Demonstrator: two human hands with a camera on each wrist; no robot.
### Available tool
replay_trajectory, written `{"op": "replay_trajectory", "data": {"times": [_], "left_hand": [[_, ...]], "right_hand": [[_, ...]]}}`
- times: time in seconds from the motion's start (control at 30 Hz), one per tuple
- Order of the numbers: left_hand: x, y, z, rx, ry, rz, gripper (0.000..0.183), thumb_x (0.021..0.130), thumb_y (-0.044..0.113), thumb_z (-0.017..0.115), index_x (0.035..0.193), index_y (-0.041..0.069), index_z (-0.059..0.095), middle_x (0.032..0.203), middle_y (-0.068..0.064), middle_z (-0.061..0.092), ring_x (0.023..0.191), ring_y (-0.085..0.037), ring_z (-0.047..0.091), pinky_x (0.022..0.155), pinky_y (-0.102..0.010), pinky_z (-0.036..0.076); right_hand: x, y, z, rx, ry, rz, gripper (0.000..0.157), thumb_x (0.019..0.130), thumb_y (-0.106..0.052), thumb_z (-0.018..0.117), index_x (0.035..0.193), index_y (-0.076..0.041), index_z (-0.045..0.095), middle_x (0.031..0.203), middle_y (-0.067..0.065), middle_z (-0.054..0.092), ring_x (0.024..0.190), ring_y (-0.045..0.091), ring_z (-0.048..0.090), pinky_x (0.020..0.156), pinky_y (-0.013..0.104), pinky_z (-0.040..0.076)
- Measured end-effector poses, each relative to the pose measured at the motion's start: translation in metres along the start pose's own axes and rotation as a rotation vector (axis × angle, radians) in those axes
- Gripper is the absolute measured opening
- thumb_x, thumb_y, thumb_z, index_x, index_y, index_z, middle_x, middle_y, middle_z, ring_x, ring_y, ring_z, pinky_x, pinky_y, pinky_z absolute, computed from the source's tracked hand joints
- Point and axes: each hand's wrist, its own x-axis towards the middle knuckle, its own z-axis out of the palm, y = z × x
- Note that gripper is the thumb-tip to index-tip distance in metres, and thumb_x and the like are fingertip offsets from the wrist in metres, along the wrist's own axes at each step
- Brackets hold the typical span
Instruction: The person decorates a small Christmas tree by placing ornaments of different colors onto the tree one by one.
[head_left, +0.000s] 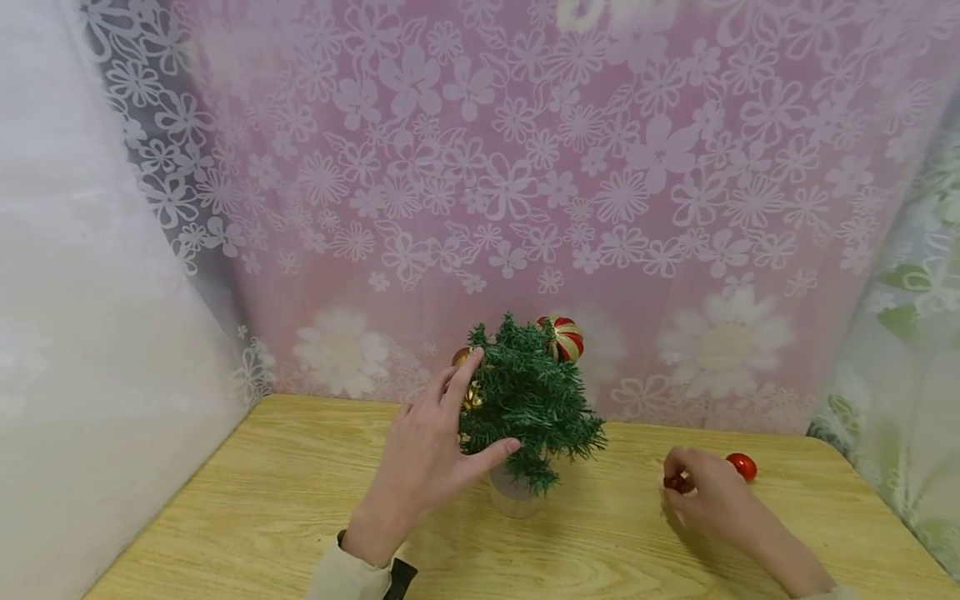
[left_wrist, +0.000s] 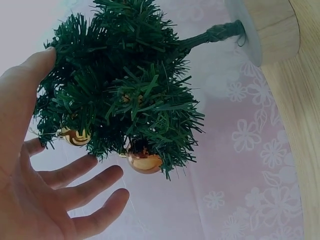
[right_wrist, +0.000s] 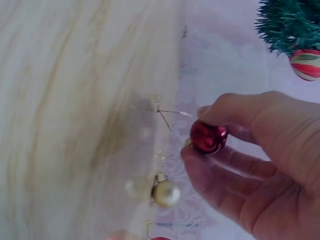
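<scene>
A small green artificial Christmas tree (head_left: 532,400) stands upright in a round pale base (head_left: 516,497) on the table. At its left side is my left hand (head_left: 423,458), fingers extended and spread; in the left wrist view the thumb touches the branches. Two gold baubles (left_wrist: 145,161) hang there beyond the fingertips. On the tree's right hangs a red-and-gold striped bauble (head_left: 567,340). Well to the right of the tree, my right hand (head_left: 708,500) pinches a small shiny red bauble (right_wrist: 208,137) between thumb and fingers. A thin tie string trails from its cap.
Behind the right hand lies another red bauble (head_left: 742,467). The right wrist view also shows a gold bauble (right_wrist: 166,193) on the table. A flowered pink curtain (head_left: 510,183) hangs along the back edge of the wooden table (head_left: 300,500), with pale sheets at both sides.
</scene>
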Motion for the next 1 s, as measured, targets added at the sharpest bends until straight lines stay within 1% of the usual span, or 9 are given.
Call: {"op": "replay_trajectory", "data": {"times": [0.1, 0.17, 0.27, 0.37, 0.5, 0.67, 0.77, 0.9, 1.0], "left_hand": [[0.001, -0.002, 0.000, -0.006, -0.009, 0.005, 0.107, 0.082, 0.070, 0.073, 0.165, 0.030, 0.018, 0.134, -0.011, 0.061, 0.089, -0.025, 0.070, 0.070, -0.044, 0.057], [0.002, -0.003, 0.000, -0.009, -0.012, 0.007, 0.107, 0.082, 0.070, 0.073, 0.165, 0.031, 0.017, 0.133, -0.010, 0.062, 0.084, -0.023, 0.068, 0.067, -0.041, 0.055], [0.003, -0.003, 0.000, -0.017, -0.017, 0.012, 0.107, 0.082, 0.070, 0.073, 0.165, 0.032, 0.017, 0.133, -0.010, 0.062, 0.084, -0.021, 0.067, 0.065, -0.036, 0.054], [0.004, -0.002, 0.001, -0.034, -0.026, 0.014, 0.106, 0.083, 0.070, 0.072, 0.165, 0.032, 0.017, 0.131, -0.009, 0.062, 0.078, -0.018, 0.064, 0.060, -0.029, 0.049], [0.006, -0.001, 0.003, -0.051, -0.041, 0.009, 0.105, 0.084, 0.069, 0.072, 0.165, 0.032, 0.016, 0.130, -0.009, 0.062, 0.073, -0.014, 0.061, 0.057, -0.023, 0.042], [0.008, 0.001, 0.007, -0.067, -0.047, 0.010, 0.105, 0.084, 0.067, 0.072, 0.166, 0.030, 0.017, 0.128, -0.008, 0.062, 0.073, -0.013, 0.059, 0.055, -0.021, 0.040], [0.009, 0.003, 0.010, -0.071, -0.044, 0.018, 0.105, 0.085, 0.067, 0.072, 0.166, 0.028, 0.017, 0.129, -0.009, 0.062, 0.076, -0.015, 0.062, 0.056, -0.023, 0.042], [0.010, 0.005, 0.012, -0.071, -0.033, 0.017, 0.104, 0.085, 0.067, 0.072, 0.166, 0.028, 0.018, 0.134, -0.010, 0.061, 0.084, -0.020, 0.066, 0.060, -0.028, 0.048], [0.009, 0.007, 0.013, -0.078, -0.022, 0.010, 0.103, 0.085, 0.065, 0.072, 0.165, 0.028, 0.018, 0.138, -0.011, 0.060, 0.089, -0.021, 0.068, 0.062, -0.029, 0.050]], "right_hand": [[-0.001, -0.005, -0.004, 0.052, 0.060, -0.049, 0.025, 0.080, 0.000, 0.082, 0.093, -0.012, 0.064, 0.087, -0.004, 0.064, 0.070, -0.001, 0.062, 0.058, 0.020, 0.053], [-0.001, -0.010, -0.006, 0.077, 0.122, -0.101, 0.028, 0.078, 0.003, 0.083, 0.096, -0.012, 0.066, 0.089, -0.003, 0.065, 0.072, 0.000, 0.064, 0.055, 0.020, 0.053], [-0.001, -0.021, -0.011, 0.117, 0.201, -0.167, 0.034, 0.076, 0.008, 0.082, 0.097, -0.014, 0.067, 0.091, -0.002, 0.067, 0.075, -0.002, 0.066, 0.053, 0.018, 0.054], [-0.002, -0.035, -0.017, 0.167, 0.242, -0.200, 0.038, 0.077, 0.011, 0.081, 0.100, -0.017, 0.068, 0.093, -0.001, 0.069, 0.080, -0.003, 0.068, 0.056, 0.018, 0.056], [-0.003, -0.054, -0.025, 0.218, 0.285, -0.238, 0.042, 0.078, 0.012, 0.080, 0.105, -0.018, 0.069, 0.097, -0.002, 0.070, 0.085, 0.001, 0.070, 0.061, 0.017, 0.057], [-0.005, -0.076, -0.037, 0.240, 0.344, -0.274, 0.047, 0.076, 0.012, 0.082, 0.110, -0.018, 0.070, 0.101, -0.004, 0.069, 0.088, -0.001, 0.066, 0.065, 0.015, 0.056], [-0.007, -0.088, -0.043, 0.239, 0.371, -0.281, 0.049, 0.075, 0.013, 0.082, 0.110, -0.019, 0.071, 0.103, -0.006, 0.069, 0.086, -0.003, 0.065, 0.066, 0.013, 0.055], [-0.011, -0.103, -0.052, 0.256, 0.367, -0.298, 0.052, 0.075, 0.016, 0.081, 0.112, -0.018, 0.070, 0.106, -0.011, 0.069, 0.087, -0.001, 0.066, 0.068, 0.014, 0.056], [-0.013, -0.112, -0.057, 0.290, 0.355, -0.315, 0.053, 0.075, 0.019, 0.079, 0.114, -0.016, 0.069, 0.110, -0.010, 0.069, 0.090, -0.001, 0.068, 0.071, 0.016, 0.058]]}}
